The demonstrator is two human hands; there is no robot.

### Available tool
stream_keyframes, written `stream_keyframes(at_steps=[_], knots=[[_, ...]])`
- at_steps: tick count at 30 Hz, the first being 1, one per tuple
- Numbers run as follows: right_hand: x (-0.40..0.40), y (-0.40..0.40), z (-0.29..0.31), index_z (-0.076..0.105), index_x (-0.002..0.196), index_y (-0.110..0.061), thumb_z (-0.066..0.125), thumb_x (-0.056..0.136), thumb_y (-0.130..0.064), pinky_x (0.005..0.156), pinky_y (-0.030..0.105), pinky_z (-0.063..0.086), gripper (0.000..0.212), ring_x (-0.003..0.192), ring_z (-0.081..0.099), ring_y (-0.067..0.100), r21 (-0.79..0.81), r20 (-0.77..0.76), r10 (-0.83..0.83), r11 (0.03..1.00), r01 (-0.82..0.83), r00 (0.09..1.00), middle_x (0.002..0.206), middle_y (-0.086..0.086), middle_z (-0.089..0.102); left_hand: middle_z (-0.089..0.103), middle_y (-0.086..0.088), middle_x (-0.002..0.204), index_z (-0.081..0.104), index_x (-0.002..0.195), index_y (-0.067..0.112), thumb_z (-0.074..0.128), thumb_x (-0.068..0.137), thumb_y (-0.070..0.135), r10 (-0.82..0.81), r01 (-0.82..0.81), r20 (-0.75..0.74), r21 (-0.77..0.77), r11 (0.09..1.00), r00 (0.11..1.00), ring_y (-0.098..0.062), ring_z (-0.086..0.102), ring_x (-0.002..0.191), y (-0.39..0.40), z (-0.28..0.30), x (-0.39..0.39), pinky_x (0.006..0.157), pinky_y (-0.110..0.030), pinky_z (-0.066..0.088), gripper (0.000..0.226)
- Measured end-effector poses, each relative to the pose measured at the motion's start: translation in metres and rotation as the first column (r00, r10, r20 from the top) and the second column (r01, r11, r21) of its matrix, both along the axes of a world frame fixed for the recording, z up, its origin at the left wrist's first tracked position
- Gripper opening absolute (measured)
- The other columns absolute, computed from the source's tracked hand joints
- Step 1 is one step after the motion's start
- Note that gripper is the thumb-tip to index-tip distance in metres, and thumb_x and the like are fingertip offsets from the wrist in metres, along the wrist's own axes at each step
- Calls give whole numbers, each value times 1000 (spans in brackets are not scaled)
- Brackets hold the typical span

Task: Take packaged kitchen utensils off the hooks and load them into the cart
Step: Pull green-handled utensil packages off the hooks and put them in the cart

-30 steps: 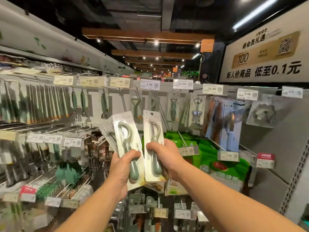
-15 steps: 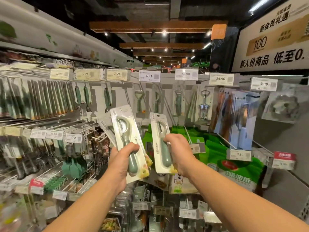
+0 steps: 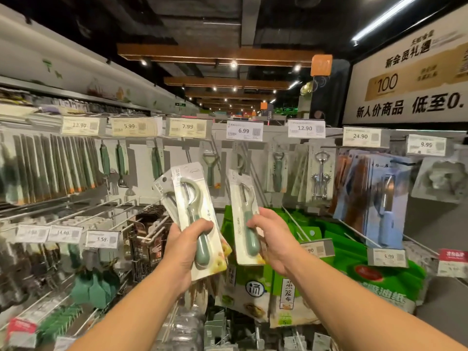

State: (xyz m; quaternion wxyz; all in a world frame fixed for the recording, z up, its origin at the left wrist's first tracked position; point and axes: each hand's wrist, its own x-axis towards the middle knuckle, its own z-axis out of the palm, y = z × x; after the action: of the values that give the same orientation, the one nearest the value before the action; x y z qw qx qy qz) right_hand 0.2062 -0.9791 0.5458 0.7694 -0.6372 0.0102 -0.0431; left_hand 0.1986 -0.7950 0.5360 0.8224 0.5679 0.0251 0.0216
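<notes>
L pkgs (image 3: 188, 198): 2 carded green-handle peelers, stacked, tilted left | R pkg (image 3: 244, 219): 1 same, near upright, off hooks

Above the held packs, price tags (image 3: 244, 130) read 5.99, 7.99, 6.99, 12.90, 24.90, 9.99; right, banner (image 3: 407, 82) shows "100".

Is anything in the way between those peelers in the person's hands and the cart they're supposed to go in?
Cannot say: no cart shows in this view. The left hand grips two overlapping peeler packs, the right hand holds one peeler pack, all off the hooks, in open air before the rack.
</notes>
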Motion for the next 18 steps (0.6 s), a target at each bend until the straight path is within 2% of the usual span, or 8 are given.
stream_keyframes(at_steps=[3,6,9,11,13,15,18], knots=[[13,6,0,56,134,-25,69,90,-2,91,48,59,52,101,75,25,-31,90,19,999,-16,996,107,3,78,71,-23,103,53,121,14,75,87,8,12,-12,7,-12,1000,1000,-38,72,82,12,1,17,77,-54,62,41],[22,15,1,52,136,-28,68,92,1,76,35,58,55,99,75,18,-35,134,11,999,-6,991,110,1,78,69,-26,104,53,121,15,75,86,8,-21,21,0,-36,999,1000,-43,72,87,24,0,33,84,-71,58,42],[29,22,1,53,133,-19,69,91,0,73,38,57,49,94,76,20,-11,127,-49,999,50,991,107,3,79,69,-31,108,52,121,14,75,86,8,-45,45,-7,-33,998,999,-47,72,89,32,-1,45,82,-76,56,43],[33,24,1,55,129,-14,69,92,-2,66,33,57,41,86,77,17,-4,132,-97,995,98,986,103,3,79,69,-32,113,54,121,15,78,82,11,-50,50,-10,-15,999,999,-52,72,98,35,-2,51,82,-77,55,46],[34,24,1,57,125,-17,69,93,-4,59,27,55,37,80,76,13,6,149,-120,993,121,981,99,3,79,69,-33,116,56,121,16,81,74,17,-62,62,-4,0,998,998,-54,70,104,37,-3,56,83,-76,56,53],[35,23,-2,55,126,-22,67,95,-6,63,30,56,37,80,76,13,10,160,-138,990,138,977,97,2,80,69,-34,114,55,121,16,79,79,14,-80,80,0,0,997,997,-52,72,96,39,-4,62,76,-69,60,49],[36,20,-7,51,129,-27,64,99,-11,81,47,60,36,90,76,20,-20,155,-141,989,146,978,98,3,79,69,-31,97,52,121,15,71,89,7,-123,123,9,-28,992,992,-42,72,71,38,-4,69,61,-55,61,38]])
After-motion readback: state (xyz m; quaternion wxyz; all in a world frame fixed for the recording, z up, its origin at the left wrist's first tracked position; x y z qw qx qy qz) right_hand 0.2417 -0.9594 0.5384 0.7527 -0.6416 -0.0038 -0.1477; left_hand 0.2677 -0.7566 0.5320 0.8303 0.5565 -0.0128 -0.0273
